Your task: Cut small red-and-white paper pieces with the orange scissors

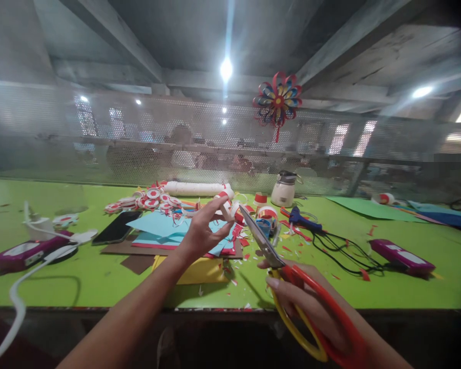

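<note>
My left hand (200, 233) is raised over the middle of the table, its thumb and fingers closed on a small white-and-red paper piece (226, 209). In my right hand (297, 289) is a pair of scissors (269, 251) with red and yellow handles. The blades point up and left, their tips close to the paper piece; whether they touch it I cannot tell. Below my left hand lie light blue paper sheets (153, 224) on brown sheets, with a yellow sheet (200, 271) nearer me. Red and white paper scraps (246, 243) are scattered beside them.
Behind lie a pile of red-and-white paper discs (152, 193) and a white roll (195, 188). A phone (117, 228) and a purple power strip (23, 254) are at left. A blue-handled glue gun (301, 219), its black cord and a white jug (283, 189) are at right.
</note>
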`<state>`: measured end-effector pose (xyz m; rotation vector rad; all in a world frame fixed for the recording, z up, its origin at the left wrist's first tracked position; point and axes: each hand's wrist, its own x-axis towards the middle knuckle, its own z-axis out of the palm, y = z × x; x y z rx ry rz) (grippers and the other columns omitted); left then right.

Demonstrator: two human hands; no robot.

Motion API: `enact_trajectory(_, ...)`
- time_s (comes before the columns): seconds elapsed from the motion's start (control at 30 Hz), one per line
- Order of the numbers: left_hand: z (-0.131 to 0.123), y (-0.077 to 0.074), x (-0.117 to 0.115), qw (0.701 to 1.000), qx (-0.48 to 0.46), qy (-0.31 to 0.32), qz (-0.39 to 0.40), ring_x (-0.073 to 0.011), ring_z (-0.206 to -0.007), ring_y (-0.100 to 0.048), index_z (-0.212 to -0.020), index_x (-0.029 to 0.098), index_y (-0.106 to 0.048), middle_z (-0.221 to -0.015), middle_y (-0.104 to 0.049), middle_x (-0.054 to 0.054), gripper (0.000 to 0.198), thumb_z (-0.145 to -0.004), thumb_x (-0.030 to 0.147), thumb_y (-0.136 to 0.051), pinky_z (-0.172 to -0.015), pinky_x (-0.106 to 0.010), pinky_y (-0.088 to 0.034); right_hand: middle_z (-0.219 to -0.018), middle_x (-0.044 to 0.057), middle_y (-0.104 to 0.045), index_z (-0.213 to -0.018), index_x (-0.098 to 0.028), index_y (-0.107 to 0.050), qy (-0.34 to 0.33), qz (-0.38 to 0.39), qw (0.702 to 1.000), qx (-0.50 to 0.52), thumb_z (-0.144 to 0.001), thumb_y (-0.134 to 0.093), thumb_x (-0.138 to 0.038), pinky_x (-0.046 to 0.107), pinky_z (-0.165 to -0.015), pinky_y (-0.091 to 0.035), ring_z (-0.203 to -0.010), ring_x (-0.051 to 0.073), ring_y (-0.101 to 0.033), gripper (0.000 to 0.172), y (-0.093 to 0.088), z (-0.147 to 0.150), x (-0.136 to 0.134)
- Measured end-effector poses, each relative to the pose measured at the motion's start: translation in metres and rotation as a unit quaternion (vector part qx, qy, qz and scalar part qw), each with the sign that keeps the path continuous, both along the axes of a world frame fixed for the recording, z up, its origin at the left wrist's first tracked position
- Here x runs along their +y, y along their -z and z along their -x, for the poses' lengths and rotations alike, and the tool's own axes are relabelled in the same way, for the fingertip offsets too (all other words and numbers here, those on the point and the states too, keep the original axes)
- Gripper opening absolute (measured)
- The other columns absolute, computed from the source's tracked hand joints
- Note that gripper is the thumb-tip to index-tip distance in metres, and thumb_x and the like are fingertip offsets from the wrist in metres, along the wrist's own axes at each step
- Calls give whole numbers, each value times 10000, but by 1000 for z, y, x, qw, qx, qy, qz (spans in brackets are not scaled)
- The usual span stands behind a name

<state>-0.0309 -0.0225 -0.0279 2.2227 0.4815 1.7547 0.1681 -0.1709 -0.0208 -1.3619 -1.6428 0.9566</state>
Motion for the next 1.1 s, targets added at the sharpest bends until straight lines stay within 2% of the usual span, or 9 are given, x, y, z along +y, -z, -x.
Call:
enact_trajectory(0.1,-1,-2,-3,996,-23,57,68,-175,-934,-601,-1250,194,-420,-1181,-540,-102,542,-741,165,-602,-805,-329,-538,-532,-40,-446,-1042,-134,-577,-2,-75,990,-116,-830,-473,-362,233,-479,-373,-503,133,-446,327,1,-6,13)
enact_trajectory(0.2,-1,-5,-6,984,-44,106,136,-178,-916,-608,-1206,181,-437,-1121,-575,-99,502,-736,174,-614,-809,-343,-520,-695,57,-635,-1061,-138,-600,56,-128,952,-271,-794,-480,-283,299,-586,-430,-607,202,-566,326,6,-16,31)
enact_trajectory(0.23,0,-6,-6,979,-52,120,155,-183,-916,-607,-1181,174,-453,-1096,-588,-97,482,-730,179,-623,-810,-349,-515,-819,94,-670,-1093,-150,-593,69,-137,934,-323,-797,-465,-249,321,-636,-435,-714,238,-601,337,8,-20,36)
enact_trajectory(0.33,2,-10,-6,959,-83,167,213,-206,-887,-612,-1130,164,-486,-1055,-611,-104,447,-714,200,-646,-735,-353,-525,-1018,139,-662,-1165,-161,-556,68,-147,880,-446,-789,-448,-195,354,-722,-425,-895,291,-606,393,16,-28,47)
enact_trajectory(0.47,6,-13,-2,924,-103,208,305,-236,-846,-621,-1094,136,-527,-1062,-618,-150,388,-739,258,-622,-635,-334,-506,-974,148,-670,-1151,-176,-563,56,-143,844,-513,-808,-460,-309,372,-685,-423,-845,312,-620,382,24,-34,57)
enact_trajectory(0.63,6,-11,1,909,-105,215,341,-230,-839,-612,-1072,114,-556,-1033,-626,-172,409,-704,256,-662,-653,-323,-474,-945,142,-664,-1155,-175,-559,32,-162,844,-510,-810,-465,-310,359,-694,-416,-855,295,-607,383,28,-43,76)
enact_trajectory(0.87,5,-6,5,916,-89,207,332,-233,-952,-571,-1196,165,-502,-1125,-586,-136,529,-696,215,-667,-790,-391,-478,-946,162,-596,-1144,-160,-579,-1,-194,855,-481,-798,-489,-323,417,-737,-405,-874,305,-544,392,25,-56,91)
enact_trajectory(1.0,4,-3,6,930,-70,183,310,-243,-1069,-520,-1183,171,-511,-1209,-542,-125,520,-689,211,-671,-888,-397,-437,-995,154,-570,-1093,-156,-621,-23,-212,879,-427,-749,-568,-298,439,-819,-373,-946,306,-496,376,12,-56,89)
enact_trajectory(1.1,1,-3,4,937,-56,180,294,-239,-1095,-508,-1155,177,-509,-1255,-504,-125,506,-679,198,-680,-918,-388,-418,-999,138,-575,-1067,-146,-629,-34,-218,908,-357,-782,-544,-295,400,-813,-383,-908,260,-519,333,-6,-47,88)
